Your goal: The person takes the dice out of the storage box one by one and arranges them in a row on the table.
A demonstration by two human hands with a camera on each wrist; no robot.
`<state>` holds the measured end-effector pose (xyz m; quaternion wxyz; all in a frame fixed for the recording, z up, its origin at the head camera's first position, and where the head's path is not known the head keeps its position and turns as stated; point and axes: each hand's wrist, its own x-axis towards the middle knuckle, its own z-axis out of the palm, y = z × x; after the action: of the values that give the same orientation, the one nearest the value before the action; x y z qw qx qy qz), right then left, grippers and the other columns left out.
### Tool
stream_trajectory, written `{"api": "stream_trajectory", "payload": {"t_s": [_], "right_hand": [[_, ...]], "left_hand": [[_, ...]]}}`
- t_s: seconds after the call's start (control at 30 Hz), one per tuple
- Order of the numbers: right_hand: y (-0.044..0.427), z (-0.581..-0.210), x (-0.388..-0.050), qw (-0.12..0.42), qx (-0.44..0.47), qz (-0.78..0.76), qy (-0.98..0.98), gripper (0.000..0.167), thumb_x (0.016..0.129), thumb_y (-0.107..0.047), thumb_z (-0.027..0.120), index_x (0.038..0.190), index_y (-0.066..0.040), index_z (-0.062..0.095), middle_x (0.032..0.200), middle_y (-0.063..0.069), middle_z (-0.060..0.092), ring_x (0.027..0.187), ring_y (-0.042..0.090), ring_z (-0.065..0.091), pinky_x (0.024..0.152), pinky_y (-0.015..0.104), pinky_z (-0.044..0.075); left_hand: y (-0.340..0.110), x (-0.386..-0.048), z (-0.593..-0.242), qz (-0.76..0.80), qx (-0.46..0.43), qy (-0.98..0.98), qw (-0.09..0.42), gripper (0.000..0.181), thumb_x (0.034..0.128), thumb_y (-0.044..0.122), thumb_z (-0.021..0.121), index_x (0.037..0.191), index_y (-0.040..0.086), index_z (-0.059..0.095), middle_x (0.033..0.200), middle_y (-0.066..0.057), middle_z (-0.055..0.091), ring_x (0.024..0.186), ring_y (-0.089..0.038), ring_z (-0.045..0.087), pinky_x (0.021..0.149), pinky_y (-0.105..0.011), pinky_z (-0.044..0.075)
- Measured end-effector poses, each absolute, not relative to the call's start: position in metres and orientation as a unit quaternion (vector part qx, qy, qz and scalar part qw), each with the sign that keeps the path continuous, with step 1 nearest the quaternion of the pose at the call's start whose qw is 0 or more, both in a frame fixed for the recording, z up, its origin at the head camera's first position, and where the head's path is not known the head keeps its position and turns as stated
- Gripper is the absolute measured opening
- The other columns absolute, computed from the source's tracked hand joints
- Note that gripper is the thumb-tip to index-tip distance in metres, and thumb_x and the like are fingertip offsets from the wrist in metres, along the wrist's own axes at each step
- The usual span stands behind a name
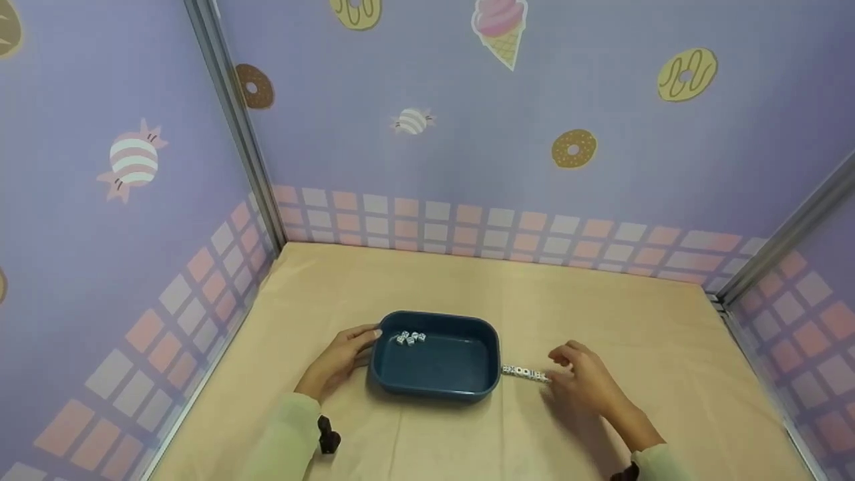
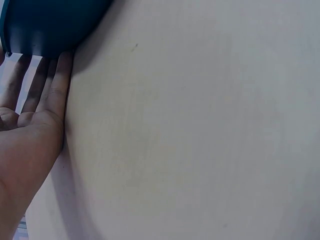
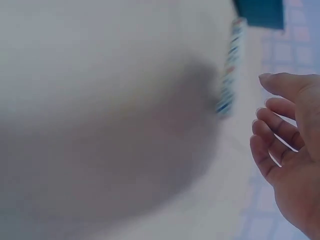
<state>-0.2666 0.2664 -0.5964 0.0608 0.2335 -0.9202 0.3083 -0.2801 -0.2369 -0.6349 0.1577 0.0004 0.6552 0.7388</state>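
A dark blue rectangular dish [image 1: 434, 391] sits on the cloth-covered table. My left hand [image 1: 344, 357] holds its left side, thumb at the rim and fingers along the outer wall; the left wrist view shows these fingers [image 2: 57, 85] against the dish [image 2: 50, 30]. Several white dice [image 1: 410, 339] lie loosely grouped inside, at the far left. From the dish's right side a straight row of dice [image 1: 524, 373] runs rightward on the table. My right hand [image 1: 584, 381] hovers by the row's right end, holding nothing. In the right wrist view its loosely bent fingers are apart from the row [image 3: 230, 70].
A beige cloth [image 1: 601, 314] covers the table, with some creases. Purple panels [image 1: 467, 167] printed with sweets and pink-and-white tiles stand at the back and both sides. Metal posts [image 1: 234, 120] mark the corners.
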Motion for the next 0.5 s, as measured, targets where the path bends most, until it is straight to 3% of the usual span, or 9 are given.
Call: {"api": "stream_trajectory", "payload": {"t_s": [0.23,0.5], "right_hand": [[0.214,-0.577,-0.279,0.125,0.288,0.338,-0.887,0.023,0.089,-0.008,0.086,0.108,-0.006,0.074,0.101,0.006,0.068,0.092,0.026,0.068,0.074,0.048,0.061],[0.140,-0.576,-0.296,0.110,0.293,0.415,-0.854,0.021,0.092,-0.006,0.082,0.110,0.001,0.074,0.100,0.010,0.069,0.090,0.026,0.069,0.076,0.047,0.062]], "left_hand": [[-0.239,-0.281,-0.635,0.740,-0.006,0.653,0.161,0.059,0.1062,0.033,0.067,0.154,0.001,0.052,0.152,-0.020,0.057,0.135,-0.032,0.061,0.104,-0.040,0.055],[-0.237,-0.280,-0.635,0.738,-0.012,0.655,0.162,0.058,0.1063,0.033,0.067,0.153,0.002,0.053,0.154,-0.020,0.056,0.136,-0.032,0.061,0.106,-0.042,0.055]]}}
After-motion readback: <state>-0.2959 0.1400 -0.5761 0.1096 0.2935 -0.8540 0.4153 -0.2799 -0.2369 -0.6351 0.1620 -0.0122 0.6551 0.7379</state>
